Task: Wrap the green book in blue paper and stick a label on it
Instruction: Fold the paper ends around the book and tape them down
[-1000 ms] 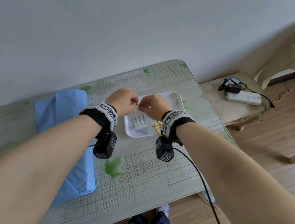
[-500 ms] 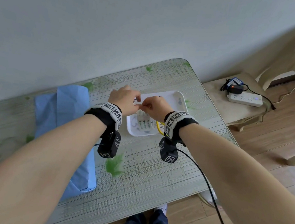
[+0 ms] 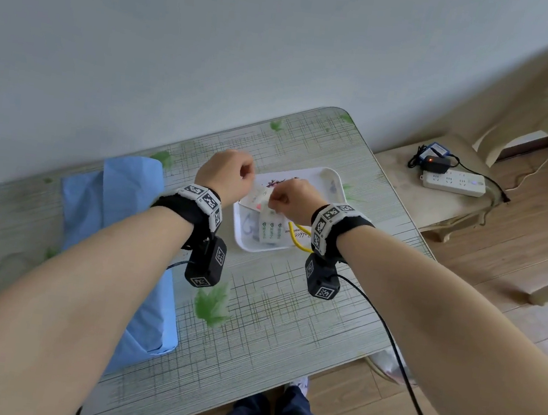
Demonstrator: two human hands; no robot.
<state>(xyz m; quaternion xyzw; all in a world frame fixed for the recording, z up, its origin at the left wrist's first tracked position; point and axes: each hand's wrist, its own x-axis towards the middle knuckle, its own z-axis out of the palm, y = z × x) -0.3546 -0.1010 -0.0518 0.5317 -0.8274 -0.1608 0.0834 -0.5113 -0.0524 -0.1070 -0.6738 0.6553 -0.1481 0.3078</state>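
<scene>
1. Head view: both hands are raised just over the near-left part of the white tray point(image 3: 333, 180), and they hold a small label sheet point(image 3: 261, 195) between them.
2. The left hand point(image 3: 226, 175) has its fingers curled, and they seem to pinch the sheet's left edge. The right hand point(image 3: 292, 199) is curled too and nips the sheet's right edge with its fingertips (apparently to peel a label off).
3. The green book does not show as green. It lies flat on the counter point(image 3: 287, 312) as a blue-wrapped book point(image 3: 124, 203), left of the tray and apart from it.
4. Its long axis runs from the wall side of the counter toward the person, roughly parallel to the tray's left rim.
5. From the hands, the parcel lies to the left and lower down. The left hand is the nearer one, and its forearm already crosses above the parcel's right edge.
6. Judging by this, the wrapping looks finished and the label is the step in hand. A freed label would have to travel left, away from the tray, and down onto the blue top face.
7. A strip of stickers point(image 3: 271, 229) and a yellow loop point(image 3: 296, 241) lie inside the tray, below the hands.
</scene>
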